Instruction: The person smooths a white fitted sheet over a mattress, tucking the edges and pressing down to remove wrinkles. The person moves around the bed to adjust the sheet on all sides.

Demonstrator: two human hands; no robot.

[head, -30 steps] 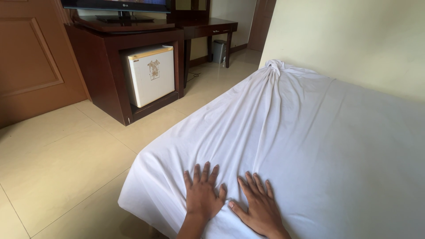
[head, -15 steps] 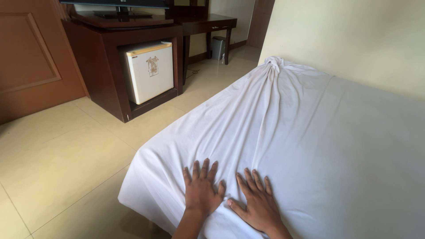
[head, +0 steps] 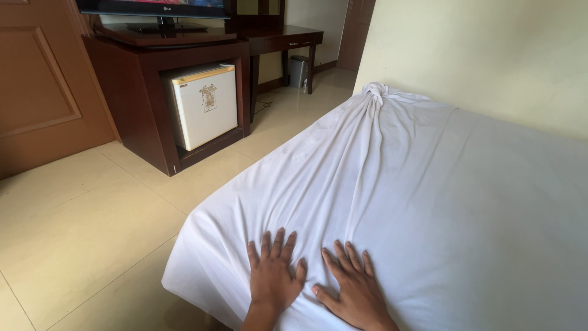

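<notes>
Pressing flat, your left hand [head: 273,276] and right hand [head: 354,289] lie side by side with fingers spread, grasping nothing, on the white sheet [head: 429,196] at the bottom centre of the frame. The sheet covers the bed, knotted at its far corner [head: 376,92]. A small white fridge [head: 204,105] sits upper left.

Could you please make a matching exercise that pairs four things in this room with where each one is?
Things:
1. left hand
2. small fridge
3. knot in the sheet
4. waste bin

Places:
A. far corner of the bed
B. flat on the white sheet, beside the right hand
C. on the floor by the desk
D. inside the dark wooden cabinet

Pairs: 1-B, 2-D, 3-A, 4-C
</notes>
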